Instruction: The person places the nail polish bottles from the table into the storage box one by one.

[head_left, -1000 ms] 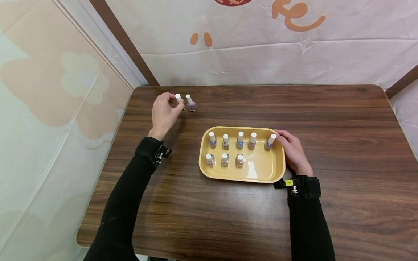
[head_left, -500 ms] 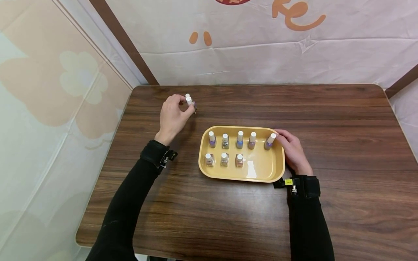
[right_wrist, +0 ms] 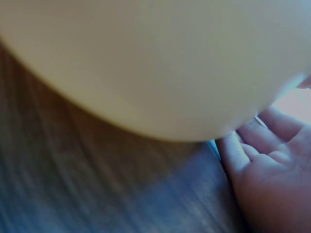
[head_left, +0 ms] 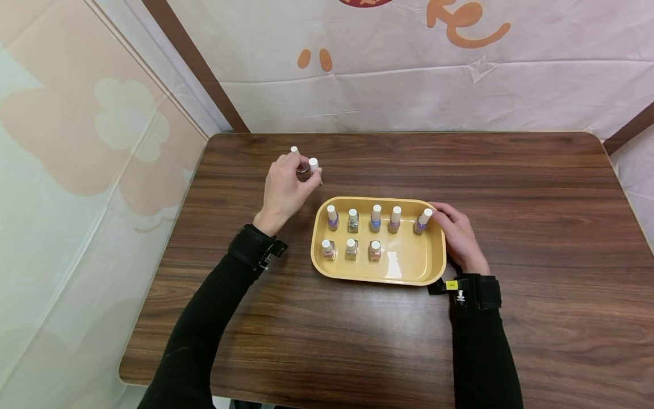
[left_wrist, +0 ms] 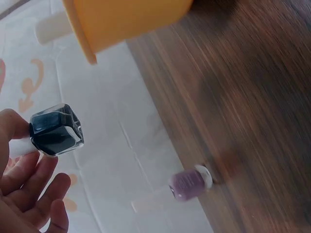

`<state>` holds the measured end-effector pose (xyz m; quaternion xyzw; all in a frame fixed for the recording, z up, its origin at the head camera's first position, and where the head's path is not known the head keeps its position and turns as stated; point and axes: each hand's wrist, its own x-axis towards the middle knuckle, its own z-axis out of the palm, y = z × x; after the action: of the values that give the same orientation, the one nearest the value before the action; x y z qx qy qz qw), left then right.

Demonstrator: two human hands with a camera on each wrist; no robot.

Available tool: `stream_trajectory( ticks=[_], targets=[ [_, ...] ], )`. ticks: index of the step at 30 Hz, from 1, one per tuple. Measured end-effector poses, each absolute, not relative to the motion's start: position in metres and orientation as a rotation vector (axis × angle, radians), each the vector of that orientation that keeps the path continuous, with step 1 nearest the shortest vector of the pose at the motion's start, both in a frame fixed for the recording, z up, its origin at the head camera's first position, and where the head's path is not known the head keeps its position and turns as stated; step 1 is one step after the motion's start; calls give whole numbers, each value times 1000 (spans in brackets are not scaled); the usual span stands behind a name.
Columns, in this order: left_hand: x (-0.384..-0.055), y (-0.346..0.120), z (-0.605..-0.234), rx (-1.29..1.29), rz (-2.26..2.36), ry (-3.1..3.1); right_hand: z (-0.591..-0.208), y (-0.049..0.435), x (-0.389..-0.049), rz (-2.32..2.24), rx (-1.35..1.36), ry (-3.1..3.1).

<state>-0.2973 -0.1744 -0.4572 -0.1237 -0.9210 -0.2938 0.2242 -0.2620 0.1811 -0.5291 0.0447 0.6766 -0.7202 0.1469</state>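
Observation:
Between thumb and fingers my left hand (head_left: 284, 190) pinches a nail polish bottle (left_wrist: 56, 130) by its white cap. Its clear glass shows dark polish inside, and it hangs over the far left part of the table. Just behind that hand a mauve nail polish bottle (left_wrist: 187, 184) stands upright on the table, partly covered in the head view. My right hand (head_left: 464, 241) holds the right end of a yellow tray (head_left: 409, 270), fingers along its outer wall. In the tray stand several white-capped bottles in two rows, among them a blue one (head_left: 375, 224) and a purple one (head_left: 421, 227) by the right rim.
The brown wooden table (head_left: 357, 341) reaches back to a white printed curtain (head_left: 398, 96). Another printed panel (head_left: 76, 170) stands along the left side. Inside the tray, bare floor shows at the front right.
My left hand has moved right and slightly nearer with the dark bottle, passing in front of the mauve one and on toward the tray. The right hand and tray stay in place.

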Motion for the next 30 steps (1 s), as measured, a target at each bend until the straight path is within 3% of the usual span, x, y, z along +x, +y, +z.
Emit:
stream_trajectory(
  ticks=[30],
  targets=[
    [-267,-135,-438,-556,-781,-2521,-530,181,-262,-2053,112,1999]
  ],
)
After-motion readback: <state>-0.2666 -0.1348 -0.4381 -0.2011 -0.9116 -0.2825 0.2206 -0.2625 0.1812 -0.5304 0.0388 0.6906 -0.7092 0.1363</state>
